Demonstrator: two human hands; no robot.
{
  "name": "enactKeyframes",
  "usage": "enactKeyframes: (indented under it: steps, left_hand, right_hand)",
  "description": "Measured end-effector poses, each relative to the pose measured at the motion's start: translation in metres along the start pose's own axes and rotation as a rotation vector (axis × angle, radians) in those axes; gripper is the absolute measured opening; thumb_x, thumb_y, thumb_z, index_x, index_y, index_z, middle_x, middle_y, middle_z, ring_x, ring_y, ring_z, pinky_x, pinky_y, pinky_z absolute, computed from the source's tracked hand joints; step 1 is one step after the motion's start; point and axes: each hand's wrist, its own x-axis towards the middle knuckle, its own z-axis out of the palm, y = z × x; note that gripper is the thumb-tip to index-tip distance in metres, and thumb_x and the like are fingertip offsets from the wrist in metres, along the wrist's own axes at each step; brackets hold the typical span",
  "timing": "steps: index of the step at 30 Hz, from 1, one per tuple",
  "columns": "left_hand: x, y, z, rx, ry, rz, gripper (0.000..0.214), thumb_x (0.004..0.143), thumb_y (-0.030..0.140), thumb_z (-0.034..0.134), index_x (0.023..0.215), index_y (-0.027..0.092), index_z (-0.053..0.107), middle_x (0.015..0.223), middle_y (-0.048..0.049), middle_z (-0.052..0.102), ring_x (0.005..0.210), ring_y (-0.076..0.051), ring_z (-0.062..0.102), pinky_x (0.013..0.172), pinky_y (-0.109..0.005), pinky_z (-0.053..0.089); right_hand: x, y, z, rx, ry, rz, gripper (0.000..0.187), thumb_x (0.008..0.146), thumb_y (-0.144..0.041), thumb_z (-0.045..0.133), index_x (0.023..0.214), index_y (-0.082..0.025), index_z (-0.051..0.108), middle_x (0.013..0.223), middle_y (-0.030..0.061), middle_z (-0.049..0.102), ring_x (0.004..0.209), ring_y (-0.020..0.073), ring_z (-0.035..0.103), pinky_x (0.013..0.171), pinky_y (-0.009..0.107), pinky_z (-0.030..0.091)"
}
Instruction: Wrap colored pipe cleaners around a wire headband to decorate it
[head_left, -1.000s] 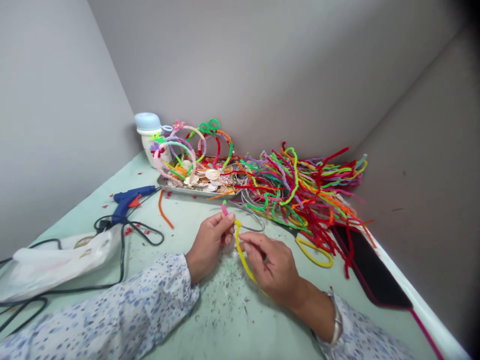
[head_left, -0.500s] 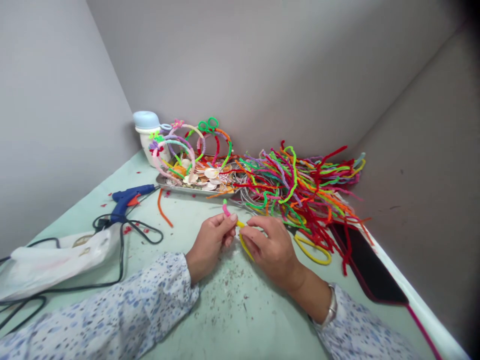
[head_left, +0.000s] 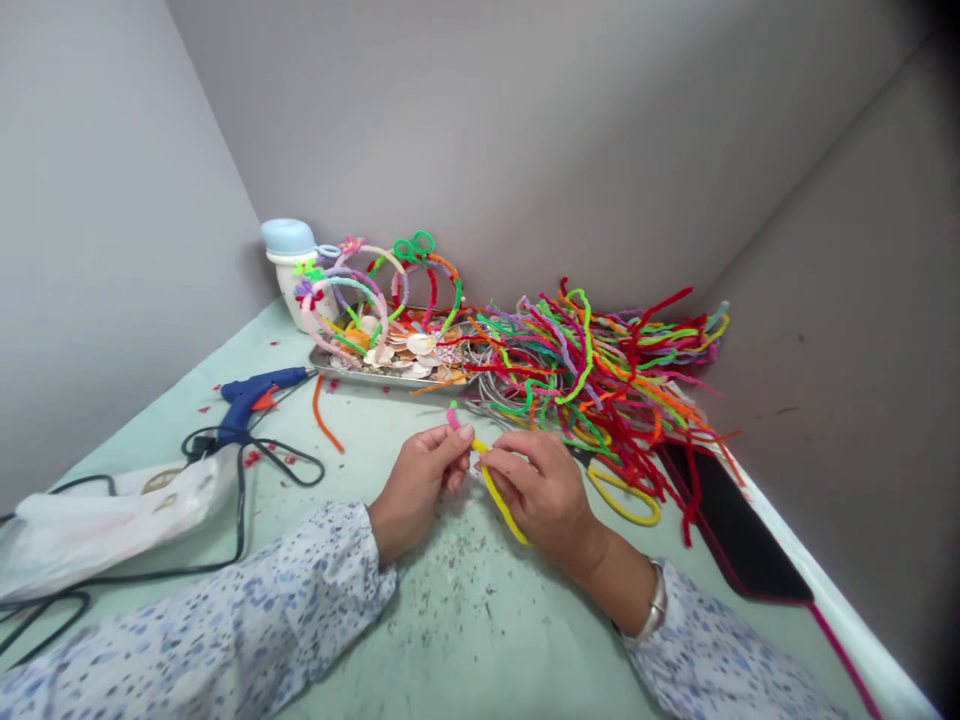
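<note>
My left hand [head_left: 416, 480] pinches a fuzzy pink strip with a green tip [head_left: 453, 416], which sticks up past the thumb. Between the two hands runs a yellow pipe cleaner [head_left: 508, 512], meeting the pink part at my left fingertips. Its loose end hangs down beside my right hand [head_left: 546, 495], whose thumb and fingers are closed on it. My fingers cover the spot where pink and yellow join. Just beyond, a pile of many-coloured pipe cleaners [head_left: 585, 350] lies over yellow-handled scissors [head_left: 626, 498].
A metal tray [head_left: 390, 378] holds shell-like pieces, with fuzzy headbands [head_left: 349, 282] standing in it. A lidded white cup [head_left: 296, 290] is behind. To the left lie a blue glue gun [head_left: 247, 400] with its cord and a plastic bag [head_left: 127, 520]. A black phone-like slab [head_left: 742, 540] is right.
The loose end of the yellow pipe cleaner has swung down and to the right, and more of it shows beside my right hand. Both hands stay nearly in place.
</note>
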Motion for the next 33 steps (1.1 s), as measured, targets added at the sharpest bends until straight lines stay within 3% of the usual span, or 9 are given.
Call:
enactKeyframes:
  steps: [17, 24, 33]
  left_hand:
    - [-0.0008, 0.0006, 0.0007, 0.006, -0.007, 0.002, 0.035, 0.082, 0.041, 0.064, 0.063, 0.015, 0.051, 0.05, 0.0055, 0.045, 0.042, -0.004, 0.034, 0.043, -0.018, 0.025]
    - [-0.0004, -0.0003, 0.001, -0.004, 0.012, -0.022, 0.035, 0.081, 0.042, 0.065, 0.063, 0.015, 0.051, 0.051, 0.0055, 0.045, 0.041, -0.004, 0.034, 0.042, -0.019, 0.022]
    - [0.0, -0.0004, 0.0011, -0.031, 0.014, -0.033, 0.035, 0.079, 0.043, 0.066, 0.063, 0.015, 0.051, 0.051, 0.0059, 0.046, 0.04, -0.003, 0.034, 0.041, -0.018, 0.023]
  right_hand:
    - [-0.0006, 0.0008, 0.0011, 0.014, -0.014, -0.01, 0.014, 0.086, -0.014, 0.058, 0.094, -0.023, 0.065, 0.088, 0.0041, 0.066, 0.081, 0.0174, 0.058, 0.072, 0.031, 0.045]
    - [-0.002, -0.0002, 0.0014, 0.092, 0.049, 0.037, 0.013, 0.085, -0.013, 0.059, 0.097, -0.02, 0.062, 0.089, 0.0064, 0.067, 0.085, 0.0192, 0.062, 0.076, 0.033, 0.05]
    - [-0.0057, 0.001, 0.0039, 0.097, 0.002, 0.108, 0.016, 0.084, -0.015, 0.059, 0.1, -0.02, 0.058, 0.09, 0.0073, 0.067, 0.085, 0.0203, 0.063, 0.078, 0.035, 0.052]
